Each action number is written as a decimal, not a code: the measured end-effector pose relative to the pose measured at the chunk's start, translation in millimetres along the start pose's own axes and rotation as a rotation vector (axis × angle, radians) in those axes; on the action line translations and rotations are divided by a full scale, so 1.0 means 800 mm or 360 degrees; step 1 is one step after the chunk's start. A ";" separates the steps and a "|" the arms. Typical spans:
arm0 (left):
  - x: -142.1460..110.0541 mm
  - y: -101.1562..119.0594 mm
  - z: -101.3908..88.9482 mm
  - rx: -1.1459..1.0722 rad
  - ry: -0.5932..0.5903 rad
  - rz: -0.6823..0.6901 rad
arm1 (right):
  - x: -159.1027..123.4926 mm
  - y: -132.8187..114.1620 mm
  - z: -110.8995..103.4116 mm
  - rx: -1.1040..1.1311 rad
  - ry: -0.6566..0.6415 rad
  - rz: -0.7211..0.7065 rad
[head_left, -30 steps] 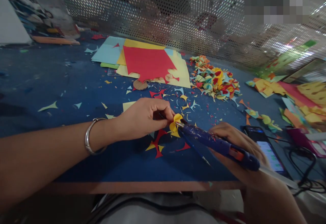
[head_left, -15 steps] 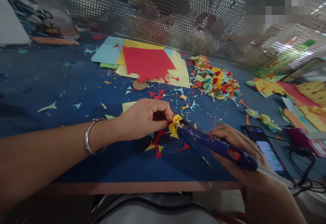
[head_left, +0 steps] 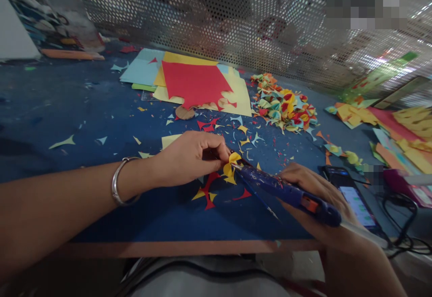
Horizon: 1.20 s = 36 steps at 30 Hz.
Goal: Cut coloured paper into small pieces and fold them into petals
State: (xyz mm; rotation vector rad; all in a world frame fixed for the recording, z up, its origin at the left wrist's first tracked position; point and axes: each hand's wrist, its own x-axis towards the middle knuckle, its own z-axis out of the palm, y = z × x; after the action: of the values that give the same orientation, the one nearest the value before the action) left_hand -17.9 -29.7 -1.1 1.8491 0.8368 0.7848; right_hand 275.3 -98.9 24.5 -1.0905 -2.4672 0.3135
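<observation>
**Yellow paper pinched at the glue gun's nozzle**

In the head view, a yellow paper piece is pinched between the thumb and forefinger of the left hand. The glue gun is gripped by the right hand, its fingers curled and partly hidden behind the body.

Red scraps are scattered just on the near side of the left fingers, and a thin blue stick lies beneath the gun. Beyond those fingers are seen a wooden disc, coloured sheets and, farther right, a pile of paper shapes. A phone is placed beside the right fingers, partly covered by that hand.

The phone's screen is lit, but its writing is too small to be read.

The nozzle is pointed leftward and slightly away, at the yellow piece; the gun's long axis is slanted back toward the right wrist, where a clear rod protrudes.
</observation>
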 end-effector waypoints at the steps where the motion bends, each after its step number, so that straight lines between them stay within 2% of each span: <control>1: 0.000 0.000 0.000 -0.0007 0.0000 0.0001 | 0.000 0.000 0.000 -0.0001 -0.0004 0.0001; 9: 0.000 -0.001 -0.001 0.0012 -0.0010 0.0018 | -0.005 0.002 0.001 -0.0039 -0.0009 0.0025; 20: -0.001 -0.004 -0.001 0.0074 -0.0045 0.0000 | -0.008 0.006 0.002 -0.0079 0.0025 -0.0072; 36: -0.001 -0.003 -0.003 0.0130 -0.0056 0.0019 | -0.002 0.001 -0.001 0.0003 -0.0050 -0.0068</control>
State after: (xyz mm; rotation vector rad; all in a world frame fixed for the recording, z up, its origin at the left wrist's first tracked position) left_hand -20.5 -28.2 -2.7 1.9359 0.8468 0.7331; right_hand 277.7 -99.6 24.4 -1.0381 -2.5139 0.3219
